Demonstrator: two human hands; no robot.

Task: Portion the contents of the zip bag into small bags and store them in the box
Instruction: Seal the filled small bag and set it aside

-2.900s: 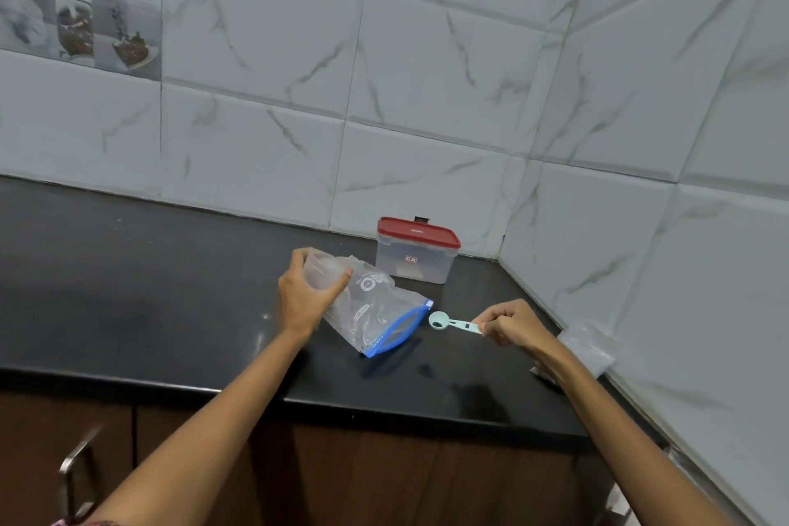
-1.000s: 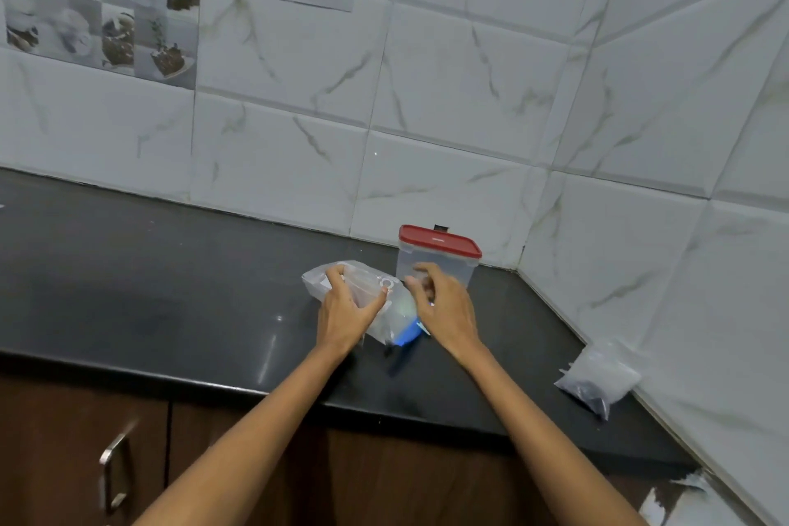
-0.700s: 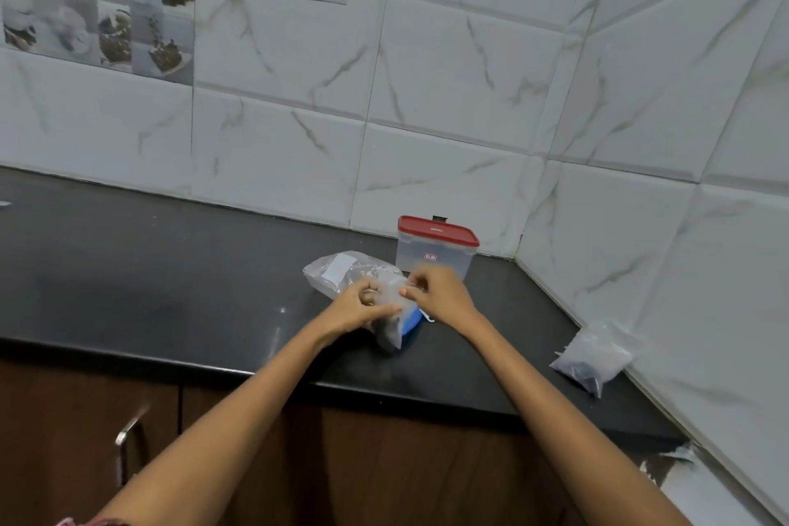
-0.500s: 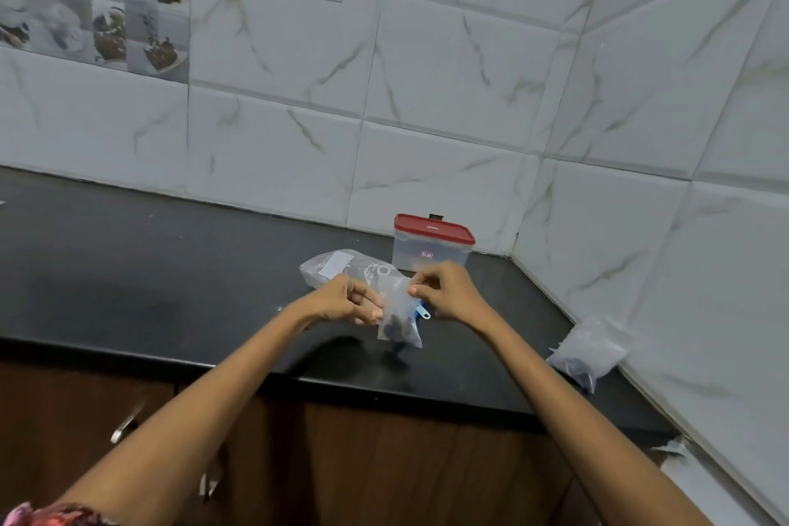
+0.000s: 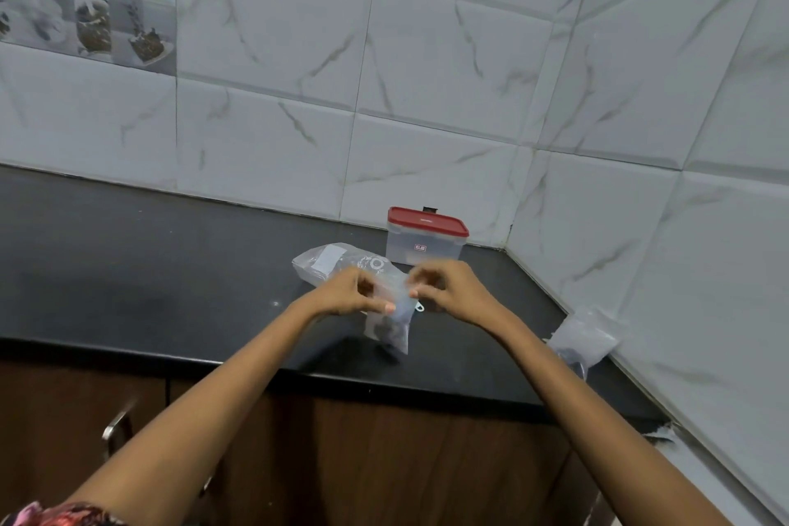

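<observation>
A small clear bag (image 5: pixel 390 327) with dark contents at its bottom hangs above the black counter (image 5: pixel 170 269). My left hand (image 5: pixel 348 295) pinches its top left corner and my right hand (image 5: pixel 448 290) pinches the top right. Behind my hands the large clear zip bag (image 5: pixel 328 265) lies on the counter. A clear box (image 5: pixel 425 241) with a red lid stands shut in the corner behind it. A light blue spoon's end (image 5: pixel 419 307) peeks out under my right hand.
A heap of small clear bags (image 5: pixel 587 337) lies against the right wall. White marble tiles close the corner at back and right. Wooden cabinet doors with a metal handle (image 5: pixel 117 427) sit below the counter's front edge.
My right hand put the spoon down and joined my left at the zip bag. Both hands then lifted a small bag off the counter and now hold it by its top.
</observation>
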